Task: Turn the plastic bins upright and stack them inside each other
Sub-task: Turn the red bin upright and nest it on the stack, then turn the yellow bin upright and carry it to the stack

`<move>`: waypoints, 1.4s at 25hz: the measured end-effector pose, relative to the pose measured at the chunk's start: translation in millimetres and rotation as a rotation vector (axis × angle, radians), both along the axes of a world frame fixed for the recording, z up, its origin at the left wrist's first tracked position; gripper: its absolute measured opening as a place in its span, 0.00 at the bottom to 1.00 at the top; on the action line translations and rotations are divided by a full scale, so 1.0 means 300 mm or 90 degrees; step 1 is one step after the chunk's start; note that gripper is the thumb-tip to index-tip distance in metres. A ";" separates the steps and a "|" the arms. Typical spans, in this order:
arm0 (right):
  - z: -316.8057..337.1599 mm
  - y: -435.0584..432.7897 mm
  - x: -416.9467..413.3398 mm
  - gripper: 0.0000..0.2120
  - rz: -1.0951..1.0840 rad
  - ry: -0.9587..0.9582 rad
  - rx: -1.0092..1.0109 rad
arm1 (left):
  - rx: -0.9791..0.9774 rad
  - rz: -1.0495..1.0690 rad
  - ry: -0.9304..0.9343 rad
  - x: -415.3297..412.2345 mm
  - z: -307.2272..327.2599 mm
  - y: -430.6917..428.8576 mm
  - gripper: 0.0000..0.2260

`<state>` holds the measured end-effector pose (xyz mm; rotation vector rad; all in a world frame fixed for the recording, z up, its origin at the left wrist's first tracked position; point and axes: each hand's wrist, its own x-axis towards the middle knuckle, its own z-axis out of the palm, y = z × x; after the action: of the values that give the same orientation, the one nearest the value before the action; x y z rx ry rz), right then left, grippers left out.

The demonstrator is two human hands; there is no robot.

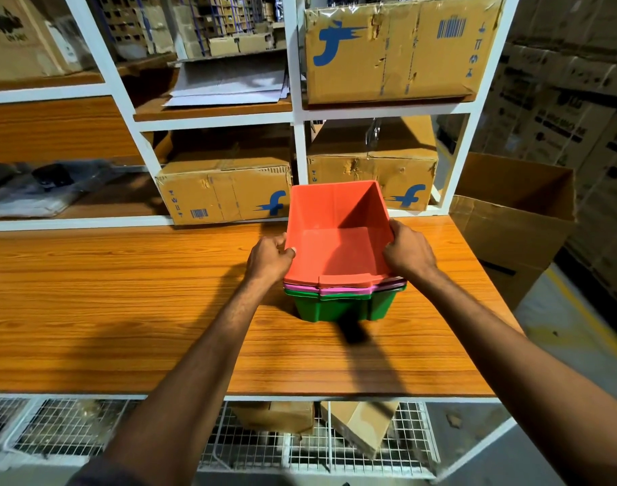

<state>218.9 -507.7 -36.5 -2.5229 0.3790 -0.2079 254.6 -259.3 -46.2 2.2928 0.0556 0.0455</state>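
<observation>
Three plastic bins stand upright and nested on the wooden table (124, 296). The orange bin (338, 236) is on top, inside a pink bin (356, 288) of which only the rim shows. Both sit in the green bin (342, 306) at the bottom. My left hand (270, 257) grips the orange bin's left rim, thumb over the edge. My right hand (407, 249) grips its right rim, fingers curled inside the wall.
White shelving behind the table holds taped cardboard boxes (226, 194), (373, 173), (394, 50) and a stack of papers (230, 82). A large open carton (510, 222) stands to the right of the table. A wire shelf with boxes (359, 426) lies below.
</observation>
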 end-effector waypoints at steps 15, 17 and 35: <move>0.095 0.150 -0.104 0.20 0.061 -0.252 -0.003 | -0.112 0.079 -0.156 -0.126 0.043 0.047 0.19; 0.113 0.238 -0.151 0.18 0.117 -0.283 0.010 | -0.132 0.094 -0.218 -0.212 0.061 0.093 0.19; 0.051 1.319 -0.582 0.22 0.498 -0.301 -0.041 | 0.383 0.297 -0.404 -0.948 0.074 1.098 0.26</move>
<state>44.5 -111.9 -21.3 -2.3785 -0.7923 -0.4832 -29.8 70.1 -23.9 2.6871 0.2755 1.1565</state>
